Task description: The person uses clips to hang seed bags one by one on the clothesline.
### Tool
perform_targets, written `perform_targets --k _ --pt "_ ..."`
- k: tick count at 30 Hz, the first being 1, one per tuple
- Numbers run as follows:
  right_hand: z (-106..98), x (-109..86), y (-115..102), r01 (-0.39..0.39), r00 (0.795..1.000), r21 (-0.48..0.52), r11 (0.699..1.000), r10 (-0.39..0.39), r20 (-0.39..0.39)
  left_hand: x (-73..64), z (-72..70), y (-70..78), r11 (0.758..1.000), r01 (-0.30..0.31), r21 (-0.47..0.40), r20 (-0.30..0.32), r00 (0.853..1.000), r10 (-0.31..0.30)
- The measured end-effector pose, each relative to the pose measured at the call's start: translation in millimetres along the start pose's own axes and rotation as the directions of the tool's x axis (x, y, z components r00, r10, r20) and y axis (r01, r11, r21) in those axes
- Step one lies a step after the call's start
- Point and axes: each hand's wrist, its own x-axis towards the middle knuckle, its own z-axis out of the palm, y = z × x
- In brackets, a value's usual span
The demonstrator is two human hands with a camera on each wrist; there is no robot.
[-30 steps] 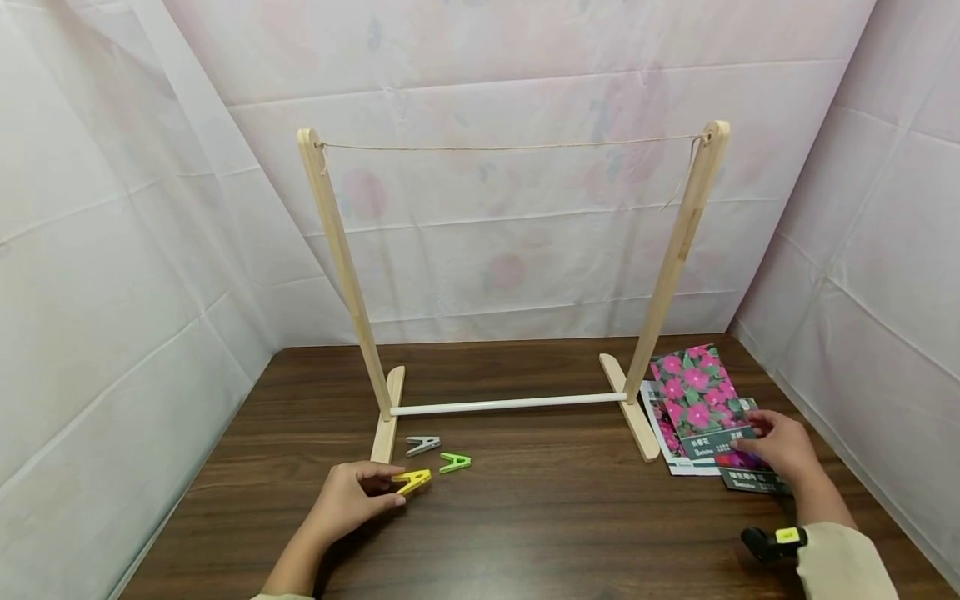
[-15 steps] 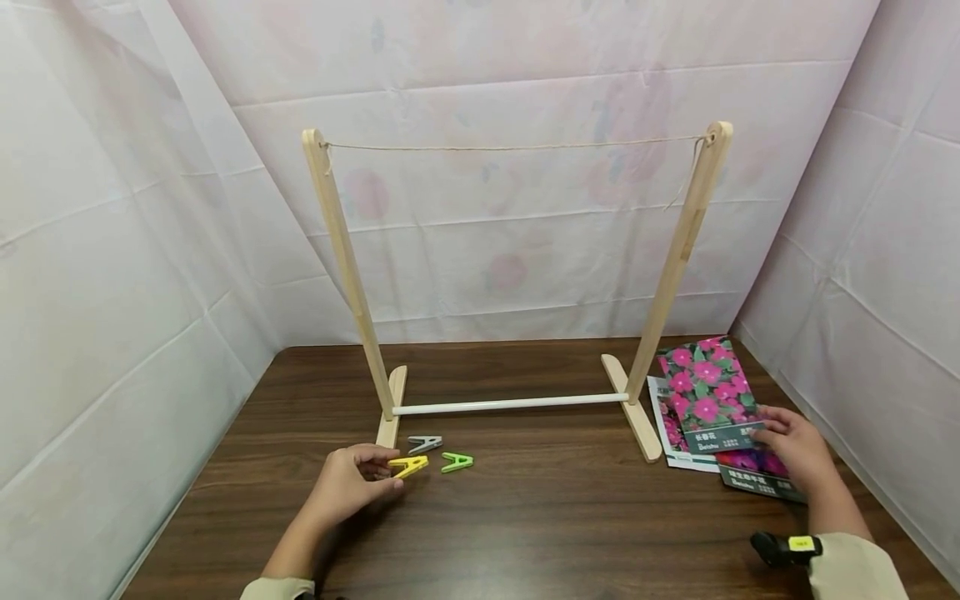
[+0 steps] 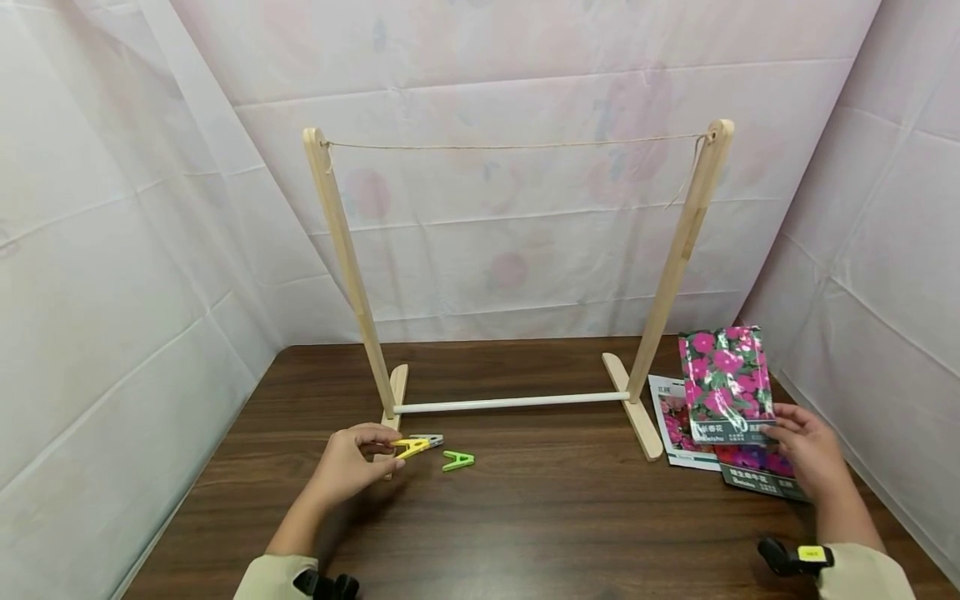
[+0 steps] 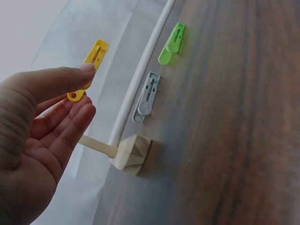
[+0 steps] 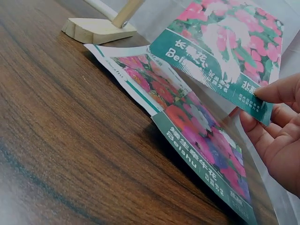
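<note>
Between thumb and fingers, my left hand (image 3: 351, 464) pinches a yellow clothespin (image 4: 96, 57), raised above the table. A grey clothespin (image 4: 148, 96) and a green clothespin (image 3: 458, 460) lie on the table just beyond it; in the head view the yellow one overlaps the grey. On the right, my right hand (image 3: 812, 454) pinches the lower right corner of a seed packet with pink flowers (image 3: 726, 383). That packet is lifted and tilted over two others: a dark-edged packet with mixed flowers (image 5: 206, 136) and a white-edged packet (image 5: 136, 77), both on the table.
A wooden stand (image 3: 678, 258) with two posts stands at mid-table, a thin string (image 3: 517, 147) stretched between their tops. Its white bar (image 3: 510, 403) joins the feet low down. Pale cloth (image 3: 510, 242) hangs behind and at both sides of the brown table (image 3: 525, 525).
The pink-flower packet has risen off the pile and shifted right with my right hand. My left hand has moved the yellow clothespin up and slightly away, toward the grey one.
</note>
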Motion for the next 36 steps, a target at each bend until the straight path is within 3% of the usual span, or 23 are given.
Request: perform_targets --k 4,8,12,17,25,30,36 --pt "-3.5 0.0 6.2 0.055 0.998 0.123 0.991 -0.056 0.002 5.7 -0.7 4.1 0.999 -0.028 0.020 0.013 1.000 0.028" --pt "-12.6 12.3 25.8 0.114 0.993 0.182 0.977 -0.118 0.008 11.7 -0.4 8.6 0.996 -0.085 0.005 0.036 0.996 0.085" --pt "-20.3 24.9 42.7 0.165 0.983 0.253 0.953 -0.181 0.040 16.5 1.4 13.0 0.994 -0.105 0.011 0.053 0.993 0.104" --pt "-18.9 28.6 45.6 0.203 0.976 0.234 0.951 -0.216 0.032 23.0 5.6 17.7 0.993 -0.120 0.008 0.064 0.991 0.119" --pt "-15.0 31.8 42.6 0.244 0.965 0.202 0.949 -0.257 0.044 37.5 6.0 33.5 0.963 -0.269 0.004 0.097 0.959 0.267" --pt "-3.3 19.8 24.3 0.306 0.943 0.183 0.934 -0.324 0.078 46.2 6.1 45.1 0.959 -0.282 0.026 0.118 0.953 0.277" --pt "25.6 -17.4 -30.5 0.312 0.935 0.203 0.928 -0.338 0.109 55.3 10.0 52.5 0.946 -0.325 0.002 0.136 0.937 0.321"
